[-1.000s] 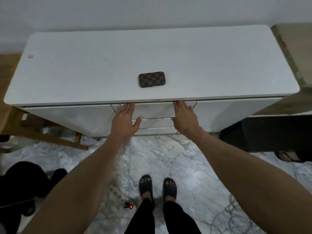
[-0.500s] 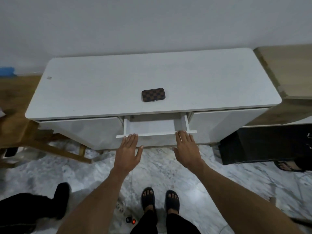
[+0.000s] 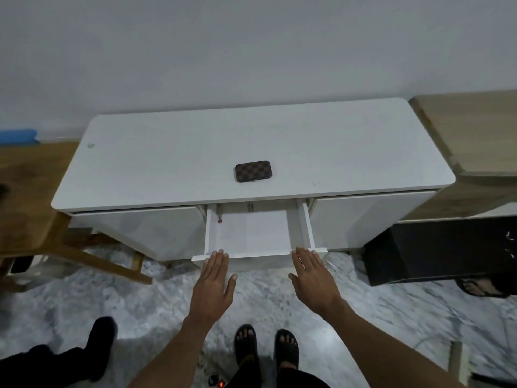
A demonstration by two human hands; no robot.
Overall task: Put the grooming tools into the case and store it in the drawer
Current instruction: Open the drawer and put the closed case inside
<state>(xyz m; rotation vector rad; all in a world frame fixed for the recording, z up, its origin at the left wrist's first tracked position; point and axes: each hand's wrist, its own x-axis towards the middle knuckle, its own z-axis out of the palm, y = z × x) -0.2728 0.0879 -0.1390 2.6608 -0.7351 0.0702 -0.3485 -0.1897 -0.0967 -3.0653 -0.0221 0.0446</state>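
Observation:
A brown checkered case (image 3: 253,171), closed, lies flat on the white cabinet top (image 3: 167,163), near its front middle. Below it the middle drawer (image 3: 307,228) stands pulled far out; its white inside shows only a small red-tipped item (image 3: 220,221) at the back left corner. My left hand (image 3: 214,284) and my right hand (image 3: 316,275) lie palm down with fingers straight, fingertips touching the top edge of the drawer front, left and right of its middle. Neither hand holds anything.
A wooden table (image 3: 25,191) stands left of the cabinet, a wooden top (image 3: 475,135) over a black unit (image 3: 436,247) to the right. My sandalled feet (image 3: 265,348) stand on marble floor. Another person's dark shoe (image 3: 100,340) is at lower left.
The drawer has gone from shut to pulled far out, with both hands on its front edge moving towards me. I have stepped back, so the cabinet looks smaller and farther.

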